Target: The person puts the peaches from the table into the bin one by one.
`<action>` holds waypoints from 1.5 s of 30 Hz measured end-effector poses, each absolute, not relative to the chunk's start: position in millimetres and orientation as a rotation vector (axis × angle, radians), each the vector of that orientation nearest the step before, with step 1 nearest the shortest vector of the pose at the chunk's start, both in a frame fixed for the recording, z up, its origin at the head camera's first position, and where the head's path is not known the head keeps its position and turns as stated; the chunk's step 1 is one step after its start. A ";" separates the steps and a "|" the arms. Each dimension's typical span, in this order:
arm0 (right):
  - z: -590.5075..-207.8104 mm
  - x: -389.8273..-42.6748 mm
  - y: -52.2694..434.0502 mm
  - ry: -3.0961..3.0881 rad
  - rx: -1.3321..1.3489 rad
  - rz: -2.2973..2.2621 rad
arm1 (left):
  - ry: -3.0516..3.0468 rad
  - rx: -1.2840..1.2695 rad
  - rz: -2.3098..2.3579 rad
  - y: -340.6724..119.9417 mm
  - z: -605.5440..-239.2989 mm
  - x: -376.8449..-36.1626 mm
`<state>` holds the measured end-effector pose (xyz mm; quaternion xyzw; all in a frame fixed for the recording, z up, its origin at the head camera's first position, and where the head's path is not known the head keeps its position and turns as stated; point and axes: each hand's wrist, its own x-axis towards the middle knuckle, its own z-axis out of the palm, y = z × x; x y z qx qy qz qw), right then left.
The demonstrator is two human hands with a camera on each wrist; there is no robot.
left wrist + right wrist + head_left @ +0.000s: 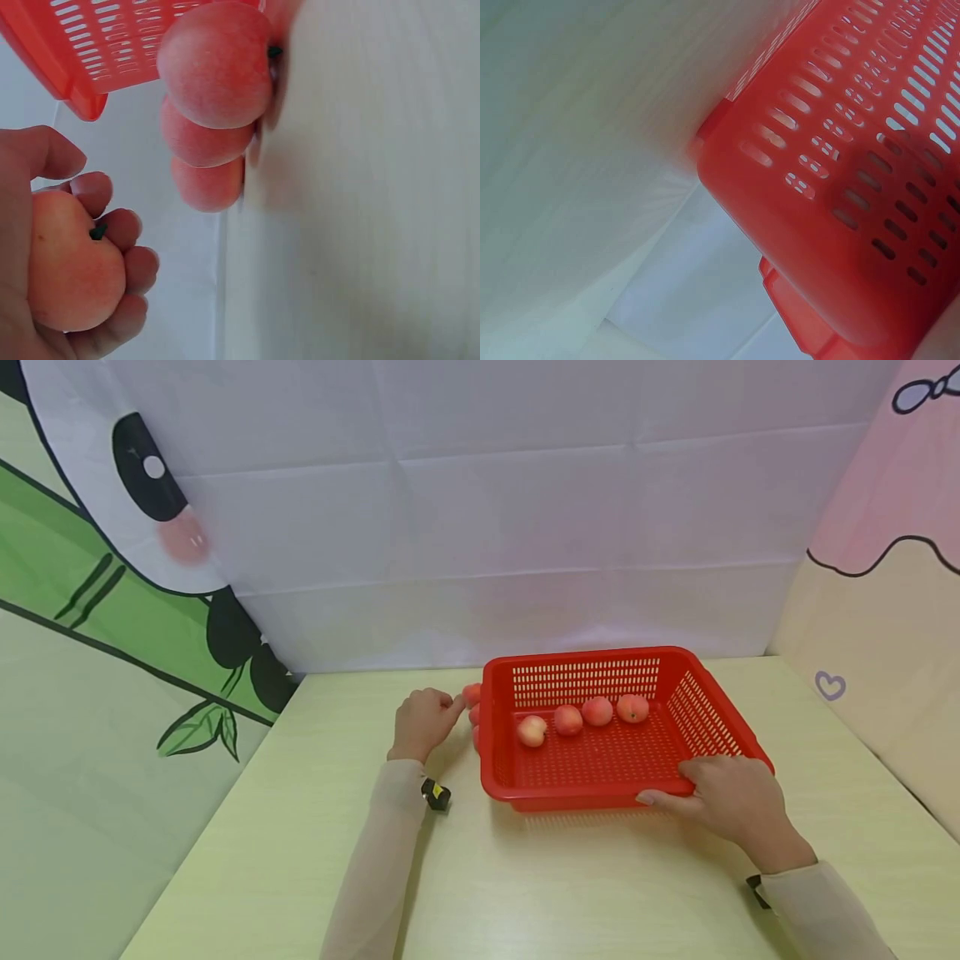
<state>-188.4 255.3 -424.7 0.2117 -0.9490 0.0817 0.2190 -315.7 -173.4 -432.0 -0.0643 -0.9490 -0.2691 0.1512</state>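
Left hand [45, 285] curled round one peach [71, 281], fingers wrapped under it, just beside the left outer wall of the red basket [592, 662]; three more peaches [214, 64] lie in a row on the table [300, 827] against that wall. Right hand [731, 797] grips the basket's near right rim, thumb along the edge, steadying it. Four peaches [581, 718] already sit inside, so likely mid-loading: next the held fruit must be lifted over the rim and set down without bruising.

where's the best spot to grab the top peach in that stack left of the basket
Probably around its rounded sides, coming from the left. The top peach lies against the red basket on its right, above two more peaches, so only its left and upper surfaces look free.
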 end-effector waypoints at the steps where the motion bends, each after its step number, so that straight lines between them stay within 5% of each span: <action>1: -424.8 -188.2 255.2 -2.629 0.584 0.226 | -2.706 -0.190 -0.761 -173.3 -430.3 -315.0; 29: -420.5 -185.7 253.1 -2.687 0.564 0.245 | -2.284 -0.530 -0.439 -136.6 -330.4 -243.4; 45: -420.4 -185.7 253.5 -2.728 0.546 0.255 | -2.092 -0.879 -0.285 -91.2 -292.8 -248.0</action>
